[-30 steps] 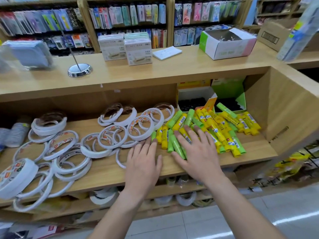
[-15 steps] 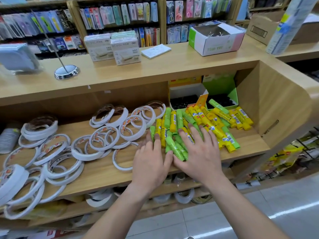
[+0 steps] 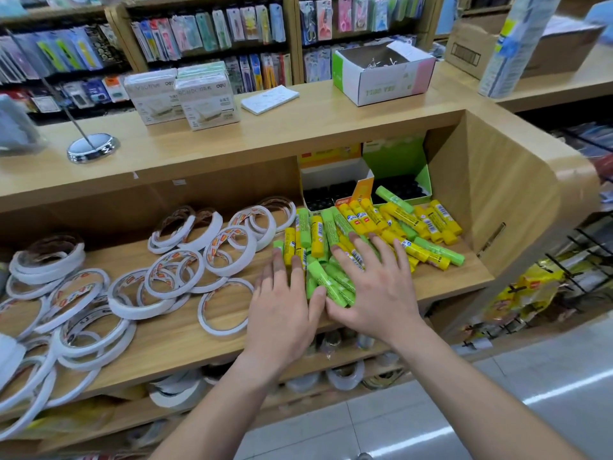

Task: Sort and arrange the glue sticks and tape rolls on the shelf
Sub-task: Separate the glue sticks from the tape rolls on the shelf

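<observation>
Reaching in from bottom edge with both hands, side by side, thumbs almost touching. Laying left hand (image 3: 282, 310) flat on wooden shelf (image 3: 185, 346), fingers straight, tips against left edge of glue sticks (image 3: 365, 227). Spreading right hand (image 3: 374, 293) palm-down over near part of same pile, fingers straight. Gripping nothing with either.

Below front edge: lower shelf (image 3: 126, 418) with more rolls, partly hidden.

Right end of shelf, up to side wall: glue sticks in loose heap, green and yellow mixed, lying at all angles. Left and middle: white tape rolls (image 3: 172, 270) strewn flat and overlapping, nearest one just beside left hand.

Behind heap: two open display boxes, orange-white box (image 3: 331, 180) and green box (image 3: 401, 167); single green stick (image 3: 394, 199) lying against green box's front.

Above: table (image 3: 265, 134) carrying chrome stand base (image 3: 93, 147), white boxes (image 3: 185, 94), notepad (image 3: 269, 99), open carton (image 3: 381, 74).

Farthest: racks of packaged stationery (image 3: 205, 31).
</observation>
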The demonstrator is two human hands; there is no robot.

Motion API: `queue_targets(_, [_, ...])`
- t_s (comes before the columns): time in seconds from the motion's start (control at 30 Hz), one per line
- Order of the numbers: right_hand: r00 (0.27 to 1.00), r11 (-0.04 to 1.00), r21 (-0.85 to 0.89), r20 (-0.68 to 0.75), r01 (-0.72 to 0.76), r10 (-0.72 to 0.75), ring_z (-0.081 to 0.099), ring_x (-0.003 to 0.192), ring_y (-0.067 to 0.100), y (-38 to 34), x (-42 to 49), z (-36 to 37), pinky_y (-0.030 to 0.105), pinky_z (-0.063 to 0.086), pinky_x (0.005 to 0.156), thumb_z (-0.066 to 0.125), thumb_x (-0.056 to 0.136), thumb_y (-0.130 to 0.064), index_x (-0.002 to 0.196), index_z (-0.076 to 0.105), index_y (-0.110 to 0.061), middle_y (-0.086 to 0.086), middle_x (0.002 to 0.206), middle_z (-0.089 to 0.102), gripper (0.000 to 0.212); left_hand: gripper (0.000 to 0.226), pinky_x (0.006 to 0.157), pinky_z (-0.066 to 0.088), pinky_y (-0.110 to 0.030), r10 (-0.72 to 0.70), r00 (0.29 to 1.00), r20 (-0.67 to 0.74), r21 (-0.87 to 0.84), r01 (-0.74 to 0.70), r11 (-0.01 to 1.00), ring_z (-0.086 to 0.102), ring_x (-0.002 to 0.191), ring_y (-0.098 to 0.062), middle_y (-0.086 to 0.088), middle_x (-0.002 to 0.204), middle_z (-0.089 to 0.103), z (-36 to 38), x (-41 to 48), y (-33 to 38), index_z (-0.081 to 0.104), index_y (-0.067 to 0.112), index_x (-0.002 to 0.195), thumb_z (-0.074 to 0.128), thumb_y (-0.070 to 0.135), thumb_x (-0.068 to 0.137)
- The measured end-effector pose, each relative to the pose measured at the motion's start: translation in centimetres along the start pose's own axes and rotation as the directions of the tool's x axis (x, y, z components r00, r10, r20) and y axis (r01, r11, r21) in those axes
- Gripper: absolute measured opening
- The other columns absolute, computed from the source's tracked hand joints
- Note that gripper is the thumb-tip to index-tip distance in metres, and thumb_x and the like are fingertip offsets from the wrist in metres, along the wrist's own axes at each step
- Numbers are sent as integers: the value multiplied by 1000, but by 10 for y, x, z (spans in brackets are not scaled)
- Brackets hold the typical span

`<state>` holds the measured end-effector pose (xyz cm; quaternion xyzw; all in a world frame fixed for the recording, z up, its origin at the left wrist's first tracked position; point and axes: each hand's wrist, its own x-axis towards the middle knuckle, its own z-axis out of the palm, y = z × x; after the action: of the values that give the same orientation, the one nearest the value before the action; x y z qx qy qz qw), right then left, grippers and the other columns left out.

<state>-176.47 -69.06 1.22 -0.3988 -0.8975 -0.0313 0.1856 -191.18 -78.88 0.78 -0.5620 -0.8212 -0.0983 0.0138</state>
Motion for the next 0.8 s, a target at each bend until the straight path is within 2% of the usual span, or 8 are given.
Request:
queue_targets(0.1, [1000,1000,-1,-28,9,-9,44,135,38,2,-4,1,60,24,114,51,77,-73,136,59,-28,9,147,52,75,79,118,29,-43,16,1000,10,-67,-15,998,23,148,-33,-16,165,17,-2,-1,-1,28,15,157,16,65,97])
queue_targets(0.23, [998,998,2,11,60,-60,45,134,36,-6,-1,4,57,27,113,51,79,-70,136,59,-28,10,147,51,72,71,108,38,-38,-25,999,-23,-139,21,990,37,136,-25,-2,165,18,0,-7,-14,30,27,154,23,65,95])
queue_targets(0.3, [997,998,12,45,56,-57,44,134,36,-13,5,5,56,29,112,49,80,-71,138,57,-28,8,148,50,72,68,110,35,-37,-44,998,-49,-207,33,978,36,136,-24,0,165,21,3,-10,-19,31,26,154,25,61,96])
queue_targets(0.47, [995,998,39,84,50,-54,39,138,31,-15,12,4,53,28,114,45,78,-79,146,47,-25,7,152,44,87,59,122,20,-38,12,992,-124,-283,-47,958,13,153,-19,4,167,17,7,-10,-21,25,29,158,23,51,103])
queue_targets(0.6, [992,995,28,87,91,-93,37,141,28,-4,9,1,52,23,120,38,74,-91,147,45,-18,8,152,45,103,56,120,25,-47,37,995,-89,-235,-57,970,2,155,-16,6,168,11,7,-8,-17,18,38,158,17,52,104])
queue_targets(0.7, [993,996,9,76,91,-92,42,139,29,-1,6,-1,54,23,120,32,71,-96,145,48,-16,9,148,50,110,56,124,15,-49,40,998,-57,-249,-54,967,-5,155,-15,9,168,4,5,-5,-13,10,46,157,14,57,103])
queue_targets(0.8, [996,998,13,73,56,-57,45,135,30,-2,6,-1,55,24,119,30,70,-98,141,52,-15,8,143,54,111,55,125,10,-48,57,996,-64,-286,-73,955,-6,155,-13,11,168,5,6,-3,-12,13,48,156,12,58,102])
